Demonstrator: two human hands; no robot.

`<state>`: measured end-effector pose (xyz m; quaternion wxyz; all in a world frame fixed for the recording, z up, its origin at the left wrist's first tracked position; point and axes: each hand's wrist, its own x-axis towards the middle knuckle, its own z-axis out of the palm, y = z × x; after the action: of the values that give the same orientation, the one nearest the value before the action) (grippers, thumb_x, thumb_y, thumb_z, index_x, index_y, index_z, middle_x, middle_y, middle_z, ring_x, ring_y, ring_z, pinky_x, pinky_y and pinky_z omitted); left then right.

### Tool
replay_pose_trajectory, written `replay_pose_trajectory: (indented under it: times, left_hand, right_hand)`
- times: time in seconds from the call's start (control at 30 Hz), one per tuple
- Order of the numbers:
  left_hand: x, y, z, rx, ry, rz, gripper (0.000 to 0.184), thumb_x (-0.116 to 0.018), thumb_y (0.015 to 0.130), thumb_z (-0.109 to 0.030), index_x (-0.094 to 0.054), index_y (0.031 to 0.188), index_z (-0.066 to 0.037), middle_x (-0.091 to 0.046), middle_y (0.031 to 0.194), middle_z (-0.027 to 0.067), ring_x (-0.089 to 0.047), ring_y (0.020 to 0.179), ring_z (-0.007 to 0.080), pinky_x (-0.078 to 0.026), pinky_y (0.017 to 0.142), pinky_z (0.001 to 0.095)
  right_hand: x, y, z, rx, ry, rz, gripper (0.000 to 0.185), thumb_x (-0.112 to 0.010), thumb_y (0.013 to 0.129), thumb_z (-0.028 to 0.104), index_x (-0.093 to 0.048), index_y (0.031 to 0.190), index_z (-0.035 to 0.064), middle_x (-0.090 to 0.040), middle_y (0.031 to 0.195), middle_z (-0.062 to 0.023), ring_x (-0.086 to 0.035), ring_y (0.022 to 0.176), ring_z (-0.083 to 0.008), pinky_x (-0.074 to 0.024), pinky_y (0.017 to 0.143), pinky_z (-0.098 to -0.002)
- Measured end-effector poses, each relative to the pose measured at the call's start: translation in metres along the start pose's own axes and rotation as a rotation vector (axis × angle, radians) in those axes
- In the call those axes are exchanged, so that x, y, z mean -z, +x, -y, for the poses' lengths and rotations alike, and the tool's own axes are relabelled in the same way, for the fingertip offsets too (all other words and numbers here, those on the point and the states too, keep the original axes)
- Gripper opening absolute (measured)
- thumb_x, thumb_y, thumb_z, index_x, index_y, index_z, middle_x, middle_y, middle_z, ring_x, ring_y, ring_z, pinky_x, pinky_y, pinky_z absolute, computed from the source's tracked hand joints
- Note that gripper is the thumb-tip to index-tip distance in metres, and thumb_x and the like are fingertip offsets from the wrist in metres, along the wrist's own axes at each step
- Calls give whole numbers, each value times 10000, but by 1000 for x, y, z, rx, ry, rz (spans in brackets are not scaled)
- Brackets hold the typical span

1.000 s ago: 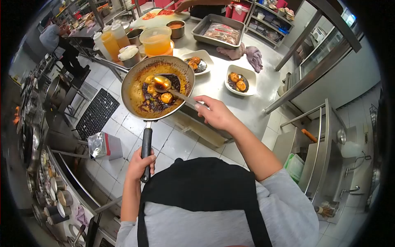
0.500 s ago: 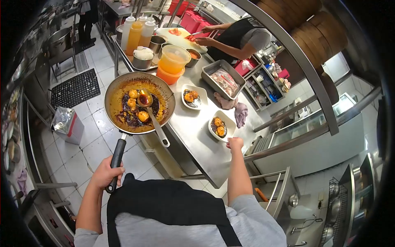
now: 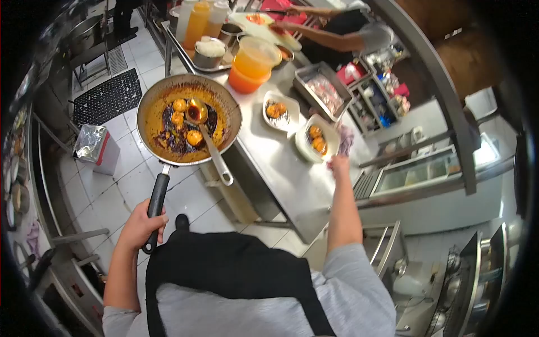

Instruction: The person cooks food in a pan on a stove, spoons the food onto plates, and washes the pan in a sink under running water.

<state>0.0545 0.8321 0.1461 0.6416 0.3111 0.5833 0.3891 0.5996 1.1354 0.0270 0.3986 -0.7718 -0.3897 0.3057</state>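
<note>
My left hand [image 3: 145, 226] is wrapped around the black handle of a frying pan [image 3: 227, 104], held out past the table's edge. Inside the pan are several round orange-yellow pieces [image 3: 194, 137] and dark sauce. A metal serving spoon [image 3: 218, 160] rests in it, dark liquid in its bowl and its handle over the rim. My right hand [image 3: 338, 165] is closed on the near corner of a white bowl [image 3: 332, 140] holding orange pieces on dark sauce. Just left of it, close to or touching, stands a second white bowl [image 3: 293, 117] with similar food.
Orange-filled plastic tubs [image 3: 247, 81], squeeze bottles [image 3: 196, 23] and a metal tray of wrapped food [image 3: 320, 92] stand farther back on the steel table [image 3: 281, 174]. A purple cloth [image 3: 346, 140] lies by the bowls. Across the table, a co-worker's arm [image 3: 320, 38] reaches over a cutting board.
My right hand has pushed the nearer white bowl away and toward the second bowl, narrowing the gap. My left hand still holds the pan. The head view has shifted slightly.
</note>
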Motion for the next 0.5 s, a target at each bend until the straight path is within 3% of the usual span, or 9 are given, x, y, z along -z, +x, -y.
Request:
replay_pose_trajectory:
  times: [0.07,0.17,0.27,0.5]
  left_hand:
    - [1,2,-2,2,29,1,193,-592,720,-60,-453,849,-22,-488,583,36,-484,414,119,-436,384,251]
    - [5,-3,-7,14,48,30,188,-585,725,-42,-455,859,-16,-481,577,36,-476,405,122,-436,382,252]
    - [7,-6,-10,6,74,32,191,-587,717,-41,-458,854,-9,-484,565,41,-474,392,125,-428,377,246]
    - [25,-11,-18,10,124,101,187,-591,715,-45,-463,847,-9,-485,558,43,-477,384,124,-419,379,234]
  right_hand:
    - [17,-16,14,42,27,-6,69,-553,797,96,-521,807,36,-527,689,-68,-523,515,-175,-482,456,-324]
    - [47,-70,45,84,166,44,246,-547,763,55,-477,987,-20,-558,706,-111,-563,480,-187,-478,394,-296]
    - [66,-123,57,12,207,41,285,-543,768,44,-476,1038,-15,-563,707,-93,-536,476,-152,-458,394,-269]
    - [66,-202,1,-152,195,107,275,-520,775,30,-465,1039,-23,-549,681,-94,-525,469,-154,-448,387,-276]
